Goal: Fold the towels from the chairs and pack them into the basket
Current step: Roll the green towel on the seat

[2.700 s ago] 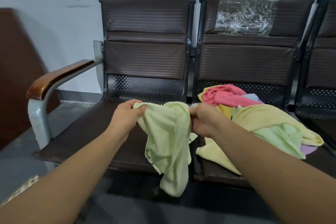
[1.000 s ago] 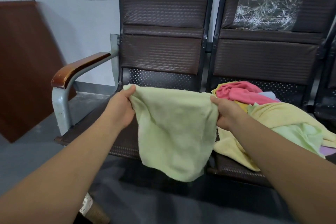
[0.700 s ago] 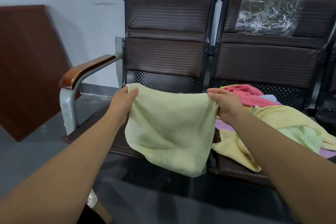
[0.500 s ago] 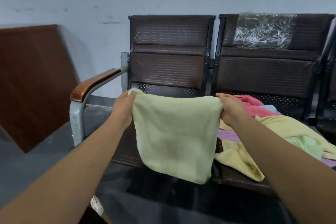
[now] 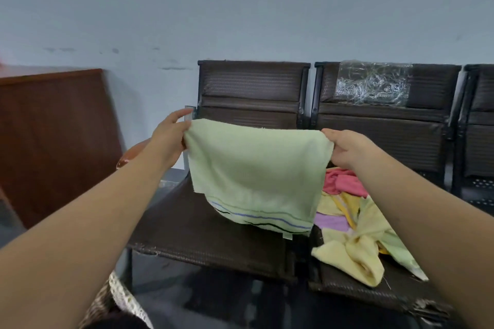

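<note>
The left hand [image 5: 171, 139] pinches the top left corner of the green towel [image 5: 256, 168], thumb and fingers clamped on the cloth. The towel hangs spread above the seat of the left chair [image 5: 200, 230], its striped hem near the seat's right edge. The right hand [image 5: 347, 152] grips the top right corner with curled fingers. A pile of towels [image 5: 355, 243] lies on the next chair [image 5: 379, 141], reaching the seat's front edge.

left hand [image 5: 171, 139] | right hand [image 5: 347, 149] | pinching green towel [image 5: 256, 171] corners | above chair seat [image 5: 203, 230]
</note>
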Action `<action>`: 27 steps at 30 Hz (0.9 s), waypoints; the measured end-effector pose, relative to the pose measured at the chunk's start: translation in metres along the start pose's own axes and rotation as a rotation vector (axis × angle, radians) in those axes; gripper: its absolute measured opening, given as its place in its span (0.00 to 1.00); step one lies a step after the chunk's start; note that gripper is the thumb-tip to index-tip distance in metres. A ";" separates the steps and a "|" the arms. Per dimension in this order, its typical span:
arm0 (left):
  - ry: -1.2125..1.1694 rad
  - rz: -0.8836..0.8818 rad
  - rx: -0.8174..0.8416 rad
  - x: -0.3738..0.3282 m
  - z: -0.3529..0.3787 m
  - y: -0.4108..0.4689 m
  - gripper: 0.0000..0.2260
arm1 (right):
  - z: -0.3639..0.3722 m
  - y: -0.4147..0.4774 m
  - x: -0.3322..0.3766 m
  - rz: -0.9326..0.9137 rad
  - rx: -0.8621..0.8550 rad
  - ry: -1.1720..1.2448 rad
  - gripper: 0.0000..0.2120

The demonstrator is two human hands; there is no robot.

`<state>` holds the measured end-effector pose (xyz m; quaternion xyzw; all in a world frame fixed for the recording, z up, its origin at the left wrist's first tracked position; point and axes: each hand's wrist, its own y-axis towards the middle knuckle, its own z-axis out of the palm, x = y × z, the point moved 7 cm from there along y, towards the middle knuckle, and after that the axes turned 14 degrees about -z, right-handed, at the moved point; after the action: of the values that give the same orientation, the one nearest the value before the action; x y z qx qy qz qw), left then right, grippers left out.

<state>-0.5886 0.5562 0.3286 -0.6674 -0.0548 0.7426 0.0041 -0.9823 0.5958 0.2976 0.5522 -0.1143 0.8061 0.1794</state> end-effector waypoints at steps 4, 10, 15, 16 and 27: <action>0.277 0.031 -0.046 0.008 -0.014 -0.007 0.14 | -0.010 -0.012 -0.001 -0.149 0.036 -0.220 0.15; 0.414 0.091 -0.043 0.014 -0.022 -0.017 0.08 | -0.010 -0.014 0.006 -0.312 0.137 -0.575 0.13; 0.893 0.387 -0.302 0.003 -0.024 -0.022 0.10 | 0.001 -0.002 -0.001 -0.431 0.135 -0.814 0.07; 0.860 0.431 -0.347 0.001 -0.026 -0.020 0.09 | 0.003 0.000 -0.003 -0.473 0.124 -0.856 0.06; 0.535 0.305 -0.362 0.062 -0.020 0.050 0.06 | 0.030 0.061 -0.082 -0.456 0.050 -0.532 0.05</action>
<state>-0.5717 0.5131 0.2609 -0.8286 -0.0821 0.5121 -0.2107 -0.9557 0.5158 0.2329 0.7584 -0.0110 0.5758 0.3051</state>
